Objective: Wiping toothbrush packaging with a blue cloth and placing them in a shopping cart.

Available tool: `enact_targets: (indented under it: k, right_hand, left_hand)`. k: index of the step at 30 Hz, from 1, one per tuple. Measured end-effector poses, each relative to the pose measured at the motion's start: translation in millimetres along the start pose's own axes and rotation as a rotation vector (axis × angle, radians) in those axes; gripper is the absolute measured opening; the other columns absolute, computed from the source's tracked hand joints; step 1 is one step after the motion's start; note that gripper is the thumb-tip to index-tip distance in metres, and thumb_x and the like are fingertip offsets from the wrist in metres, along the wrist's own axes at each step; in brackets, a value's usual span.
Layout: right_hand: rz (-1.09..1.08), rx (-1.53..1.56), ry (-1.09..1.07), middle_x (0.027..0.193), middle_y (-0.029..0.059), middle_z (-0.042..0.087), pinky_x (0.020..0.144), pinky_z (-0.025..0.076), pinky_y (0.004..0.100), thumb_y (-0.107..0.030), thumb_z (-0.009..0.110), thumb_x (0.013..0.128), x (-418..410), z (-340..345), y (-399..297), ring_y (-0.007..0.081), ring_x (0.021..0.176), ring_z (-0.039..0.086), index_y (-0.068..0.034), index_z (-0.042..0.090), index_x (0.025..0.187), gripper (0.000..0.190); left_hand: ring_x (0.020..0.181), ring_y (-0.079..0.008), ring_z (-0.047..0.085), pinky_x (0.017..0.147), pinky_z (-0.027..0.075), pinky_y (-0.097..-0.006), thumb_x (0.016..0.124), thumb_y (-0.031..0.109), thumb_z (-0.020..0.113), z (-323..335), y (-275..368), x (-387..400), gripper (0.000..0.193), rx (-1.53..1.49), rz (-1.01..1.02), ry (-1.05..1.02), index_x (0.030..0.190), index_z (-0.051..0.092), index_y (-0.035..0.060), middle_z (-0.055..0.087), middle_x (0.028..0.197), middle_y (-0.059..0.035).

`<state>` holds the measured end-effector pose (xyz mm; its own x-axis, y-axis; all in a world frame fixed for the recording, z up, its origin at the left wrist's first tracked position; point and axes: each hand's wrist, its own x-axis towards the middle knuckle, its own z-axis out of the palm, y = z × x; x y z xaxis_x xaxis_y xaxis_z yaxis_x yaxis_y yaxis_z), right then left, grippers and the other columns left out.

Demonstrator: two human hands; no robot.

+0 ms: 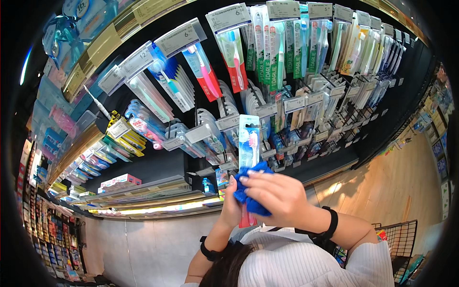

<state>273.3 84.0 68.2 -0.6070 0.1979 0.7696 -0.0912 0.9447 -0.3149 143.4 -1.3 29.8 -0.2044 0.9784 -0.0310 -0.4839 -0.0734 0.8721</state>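
Note:
In front of my chest, a packaged toothbrush (249,143) stands upright, its pink-bristled head showing behind a clear window in a blue and red pack. My left hand (231,204) grips the lower part of this pack from the left side. A crumpled blue cloth (259,210) is bunched in my right hand (278,195), pressed against the front of the pack and covering its middle. The fingers of my left hand are partly hidden behind the pack and cloth.
Packaged toothbrushes (280,53) hang on hooks across a dark display rack (154,172), with price tags (229,18) at the hook ends. Small boxes (120,182) sit on a lower shelf at left. A black wire basket (400,236) stands behind my right elbow.

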Motion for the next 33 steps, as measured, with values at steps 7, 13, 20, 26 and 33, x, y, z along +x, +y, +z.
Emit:
enact_targets:
  k: [7,13,20,26,33]
  right_hand:
    - [0.113,0.065,0.082,0.116,0.0176,0.060,0.090,0.049,0.0386,-0.008,0.076,0.056,2.8,-1.8,6.1,0.0326,0.107,0.059,0.000,0.058,0.102,0.050]
    - [0.050,0.066,-0.034,0.113,0.0135,0.063,0.087,0.051,0.0363,-0.010,0.079,0.055,-2.7,2.9,4.2,0.0274,0.105,0.061,-0.001,0.061,0.099,0.048]
    - [-0.057,0.148,-0.108,0.111,0.0121,0.064,0.085,0.052,0.0359,-0.020,0.075,0.062,-3.2,2.5,2.5,0.0264,0.100,0.063,-0.001,0.061,0.098,0.042]
    - [-0.079,0.068,-0.062,0.114,0.0132,0.062,0.085,0.052,0.0371,-0.017,0.073,0.062,-1.8,3.9,10.4,0.0277,0.105,0.061,-0.002,0.062,0.100,0.043]
    - [-0.178,0.005,-0.128,0.112,0.0093,0.063,0.080,0.052,0.0320,-0.013,0.062,0.070,-3.5,4.7,9.0,0.0218,0.105,0.062,-0.004,0.063,0.098,0.029]
  left_hand:
    - [0.059,-0.0163,0.065,0.046,0.054,-0.0274,0.094,0.060,0.012,-4.7,-8.6,-0.7,0.071,0.159,0.017,0.060,0.125,0.038,0.0023,0.064,0.091,-0.0093]
    - [0.114,-0.0206,0.052,0.100,0.038,-0.0338,0.088,0.072,0.012,-9.7,-5.9,2.5,0.090,0.139,0.132,0.053,0.130,0.041,-0.0031,0.051,0.126,-0.0127]
    - [0.098,-0.0175,0.058,0.087,0.046,-0.0296,0.091,0.066,0.016,-13.0,-4.9,7.1,0.081,-0.090,0.110,0.155,0.118,0.050,-0.0026,0.060,0.104,-0.0101]
    - [0.097,-0.0170,0.059,0.086,0.046,-0.0285,0.101,0.041,0.024,-16.8,-0.6,7.8,0.057,0.215,0.193,0.140,0.114,0.054,-0.0064,0.060,0.110,-0.0140]
    - [0.072,-0.0077,0.055,0.068,0.045,-0.0235,0.099,0.031,0.041,0.1,9.6,8.4,0.028,-0.105,0.070,0.316,0.099,0.054,0.0057,0.059,0.084,-0.0025]
